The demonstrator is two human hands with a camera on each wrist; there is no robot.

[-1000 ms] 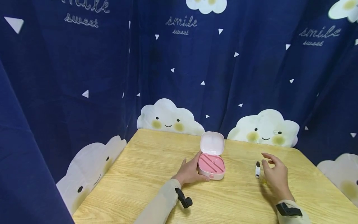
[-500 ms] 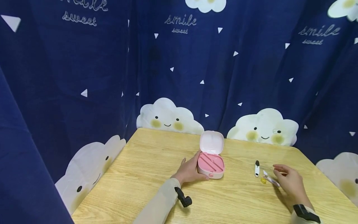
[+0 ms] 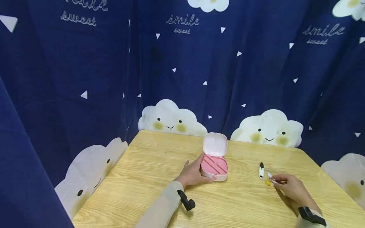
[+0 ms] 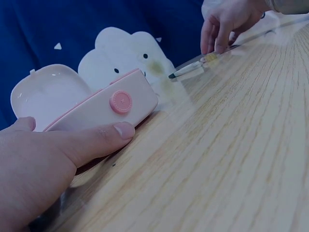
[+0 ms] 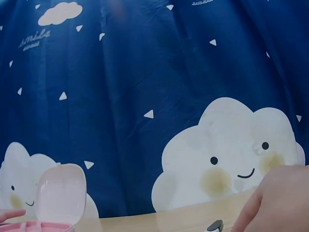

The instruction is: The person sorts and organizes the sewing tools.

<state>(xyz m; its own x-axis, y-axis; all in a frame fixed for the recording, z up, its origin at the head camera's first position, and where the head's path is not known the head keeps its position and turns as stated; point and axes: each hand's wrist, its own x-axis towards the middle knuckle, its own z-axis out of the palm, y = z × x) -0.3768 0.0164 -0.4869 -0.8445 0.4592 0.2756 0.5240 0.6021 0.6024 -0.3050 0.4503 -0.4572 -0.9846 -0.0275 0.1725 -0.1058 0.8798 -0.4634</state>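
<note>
A small white-and-pink case [image 3: 214, 169] stands on the table with its lid [image 3: 215, 144] raised. Its pink tray has diagonal slots. My left hand [image 3: 191, 173] grips the case from the left, the thumb lying along its front below a round pink button [image 4: 120, 102]. On the right, my right hand [image 3: 293, 189] pinches small pale tweezers [image 3: 271, 178] at the tabletop; the fingers cover most of them. Beside their tips lies a small yellow piece [image 3: 267, 182], its kind too small to tell. A white pen-shaped tool [image 3: 261, 171] with a dark tip lies to the left of the tweezers.
The light wooden table [image 3: 159, 148] carries these things. A dark blue curtain [image 3: 182, 88] with white clouds and triangles hangs behind and to the left of it. Black wrist cameras [image 3: 186, 200] sit on both sleeves.
My right hand first moved right and toward me, uncovering the tweezers and yellow piece, then came down left and took hold of the tweezers. The left hand and case stay put.
</note>
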